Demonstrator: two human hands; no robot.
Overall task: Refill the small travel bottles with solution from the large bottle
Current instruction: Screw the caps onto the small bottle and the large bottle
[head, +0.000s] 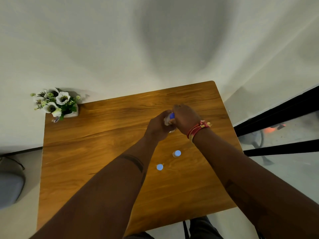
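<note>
The large bottle (pixel 167 121) stands on the wooden table (pixel 96 138) toward the far right, mostly hidden by both hands. My left hand (pixel 158 126) wraps around its body. My right hand (pixel 185 118) has its fingers curled over the bottle's blue cap (pixel 172 116). Two small travel bottles with pale blue caps stand upright nearer to me, one (pixel 177 153) at the right and one (pixel 159 167) slightly left of it, both between my forearms.
A white pot of artificial white flowers (pixel 57 103) sits at the table's far left corner against the wall. A grey chair seat (pixel 9 188) is at the left, and glass panels with black frames (pixel 279 147) are at the right.
</note>
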